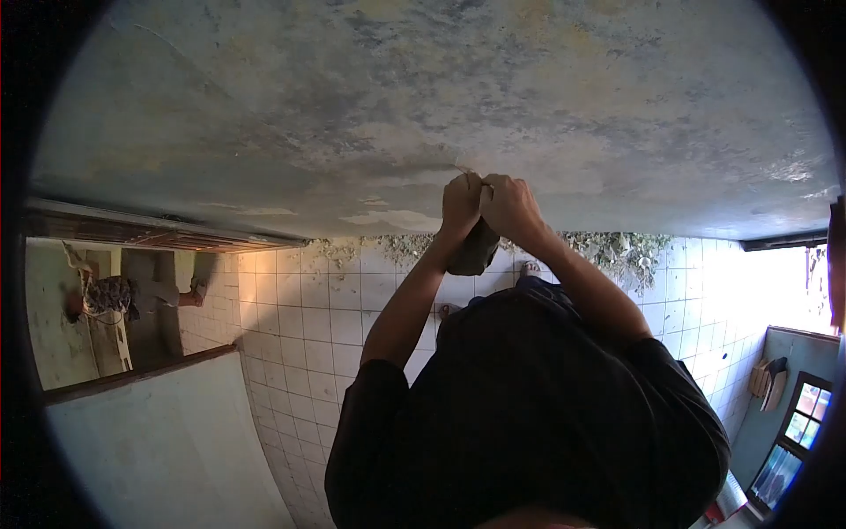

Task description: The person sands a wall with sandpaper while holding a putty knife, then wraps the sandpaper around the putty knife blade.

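Observation:
Both of my hands are closed and close together against a mottled grey-blue wall (370,115) with peeling paint. My left hand (460,204) has its fingers curled at the wall, near a small lifted paint edge (464,168). Beside it, my right hand (511,209) is bent inward with its fingertips pressed together. From between the hands hangs a grey-brown strip of peeling paint (474,253), its lower end over the floor. The fingertips' exact hold on it is hidden. Pale bare patches (392,219) show on the wall to the left.
Paint flakes (617,254) lie heaped along the wall's foot on the white tiled floor (308,317). Beyond a doorway at left, another person (110,295) is visible. A half-height wall (159,441) stands at lower left; a window (797,423) is at right.

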A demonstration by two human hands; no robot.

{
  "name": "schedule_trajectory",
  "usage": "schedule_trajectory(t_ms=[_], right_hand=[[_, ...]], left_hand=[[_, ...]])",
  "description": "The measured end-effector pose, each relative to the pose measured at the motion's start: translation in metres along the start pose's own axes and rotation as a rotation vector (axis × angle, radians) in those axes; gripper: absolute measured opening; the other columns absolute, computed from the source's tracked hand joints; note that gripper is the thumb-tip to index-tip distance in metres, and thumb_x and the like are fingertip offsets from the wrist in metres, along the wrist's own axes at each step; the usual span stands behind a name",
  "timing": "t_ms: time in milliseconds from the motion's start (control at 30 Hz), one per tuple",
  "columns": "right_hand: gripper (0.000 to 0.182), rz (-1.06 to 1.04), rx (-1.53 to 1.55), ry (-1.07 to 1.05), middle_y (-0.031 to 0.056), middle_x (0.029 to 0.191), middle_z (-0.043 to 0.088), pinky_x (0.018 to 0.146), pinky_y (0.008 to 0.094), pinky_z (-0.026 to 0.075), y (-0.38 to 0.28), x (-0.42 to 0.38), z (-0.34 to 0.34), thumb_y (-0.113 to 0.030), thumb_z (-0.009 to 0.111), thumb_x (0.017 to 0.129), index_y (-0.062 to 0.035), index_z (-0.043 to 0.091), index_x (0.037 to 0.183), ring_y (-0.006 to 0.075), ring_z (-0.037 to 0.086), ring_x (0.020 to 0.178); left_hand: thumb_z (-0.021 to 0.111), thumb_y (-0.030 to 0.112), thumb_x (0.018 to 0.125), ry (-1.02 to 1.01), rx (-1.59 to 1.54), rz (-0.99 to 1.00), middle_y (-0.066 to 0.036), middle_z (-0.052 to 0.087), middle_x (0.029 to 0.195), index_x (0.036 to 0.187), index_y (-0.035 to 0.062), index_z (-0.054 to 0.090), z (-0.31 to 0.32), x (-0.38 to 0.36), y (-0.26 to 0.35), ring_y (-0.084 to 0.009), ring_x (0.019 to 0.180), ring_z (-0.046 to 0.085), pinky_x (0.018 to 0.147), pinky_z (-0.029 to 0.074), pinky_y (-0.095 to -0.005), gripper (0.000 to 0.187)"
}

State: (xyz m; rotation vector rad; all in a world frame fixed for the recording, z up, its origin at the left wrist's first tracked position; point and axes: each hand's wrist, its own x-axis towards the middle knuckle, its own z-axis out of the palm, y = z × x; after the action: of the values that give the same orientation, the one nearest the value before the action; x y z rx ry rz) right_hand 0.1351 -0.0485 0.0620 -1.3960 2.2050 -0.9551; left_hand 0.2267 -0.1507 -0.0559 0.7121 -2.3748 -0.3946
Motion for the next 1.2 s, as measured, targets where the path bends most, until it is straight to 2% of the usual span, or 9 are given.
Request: schedule_trajectory(t_ms=[100,200,267,600,767,900,967,1067,1200], right_hand=[[0.024,0.038,0.008,0.023,0.0301,0.082,0.066,0.08,0.053,0.053,-0.005,0.003,0.006,-0.014,0.052,0.084,0.0037,0.069,0.085,0.0486,0.065,0.082],[0.025,-0.036,-0.026,0.052,0.0305,0.084,0.066,0.081,0.0524,0.053,-0.01,-0.005,-0.004,-0.015,0.051,0.085,0.0032,0.069,0.086,0.048,0.066,0.085],[0.026,0.009,-0.039,-0.009,0.0308,0.085,0.066,0.081,0.0525,0.053,-0.001,0.007,0.003,-0.015,0.051,0.086,0.0028,0.069,0.087,0.0481,0.066,0.085],[0.027,0.061,-0.042,-0.015,0.031,0.085,0.065,0.08,0.0541,0.051,-0.005,0.0,0.006,-0.017,0.05,0.088,0.0032,0.068,0.086,0.0487,0.065,0.084],[0.028,0.05,-0.032,-0.002,0.0308,0.085,0.065,0.08,0.0539,0.051,-0.001,0.003,0.018,-0.018,0.05,0.089,0.0031,0.068,0.087,0.049,0.064,0.083],[0.025,0.086,-0.031,-0.042,0.0303,0.087,0.067,0.082,0.0523,0.054,-0.001,0.006,0.018,-0.018,0.053,0.086,0.0021,0.068,0.089,0.0491,0.066,0.087],[0.025,0.1,-0.027,-0.021,0.03,0.086,0.067,0.081,0.052,0.054,0.006,0.002,0.022,-0.018,0.053,0.087,0.002,0.068,0.089,0.0489,0.066,0.087],[0.025,0.017,-0.016,-0.01,0.0308,0.084,0.065,0.079,0.0539,0.051,-0.001,0.005,0.019,-0.015,0.051,0.088,0.0037,0.067,0.086,0.0495,0.064,0.082],[0.026,0.067,0.006,0.024,0.0313,0.085,0.065,0.079,0.0538,0.052,0.005,-0.008,0.021,-0.017,0.052,0.088,0.0039,0.067,0.086,0.0499,0.064,0.083]], left_hand=[[0.062,0.026,0.085,-0.069,-0.048,0.006,-0.016,0.058,0.082,0.092,0.0057,0.054,-0.008,-0.005,0.005,-0.0419,0.073,0.057,0.064,0.046,-0.0523,0.023],[0.061,0.02,0.083,0.085,-0.041,0.064,-0.019,0.059,0.074,0.084,0.0031,0.054,-0.006,0.005,0.005,-0.0415,0.068,0.06,0.058,0.046,-0.0527,0.019],[0.06,0.021,0.084,-0.047,-0.106,0.008,-0.02,0.059,0.075,0.085,0.0025,0.054,0.001,0.0,-0.001,-0.0422,0.069,0.061,0.059,0.046,-0.053,0.019],[0.06,0.02,0.084,-0.136,-0.049,-0.071,-0.02,0.06,0.076,0.086,0.0034,0.054,-0.001,-0.004,-0.002,-0.0412,0.074,0.062,0.061,0.048,-0.0516,0.018],[0.061,0.021,0.084,-0.064,-0.165,-0.003,-0.02,0.06,0.075,0.086,0.0033,0.054,0.016,-0.012,-0.025,-0.0404,0.075,0.063,0.06,0.049,-0.0506,0.019],[0.061,0.021,0.084,0.015,-0.012,0.031,-0.019,0.06,0.074,0.086,0.0036,0.055,-0.001,-0.004,-0.004,-0.0401,0.073,0.063,0.06,0.049,-0.0499,0.019],[0.061,0.02,0.084,-0.172,-0.047,-0.039,-0.019,0.06,0.074,0.087,0.0032,0.054,0.014,-0.008,-0.023,-0.0398,0.07,0.062,0.058,0.049,-0.0495,0.018],[0.061,0.02,0.084,0.002,-0.001,0.039,-0.018,0.06,0.073,0.086,0.0026,0.054,-0.002,-0.004,-0.004,-0.0394,0.067,0.062,0.057,0.049,-0.0496,0.019],[0.061,0.021,0.084,-0.052,-0.001,0.045,-0.019,0.06,0.072,0.085,0.0025,0.054,0.009,-0.009,-0.012,-0.0395,0.067,0.063,0.058,0.05,-0.0501,0.02]])
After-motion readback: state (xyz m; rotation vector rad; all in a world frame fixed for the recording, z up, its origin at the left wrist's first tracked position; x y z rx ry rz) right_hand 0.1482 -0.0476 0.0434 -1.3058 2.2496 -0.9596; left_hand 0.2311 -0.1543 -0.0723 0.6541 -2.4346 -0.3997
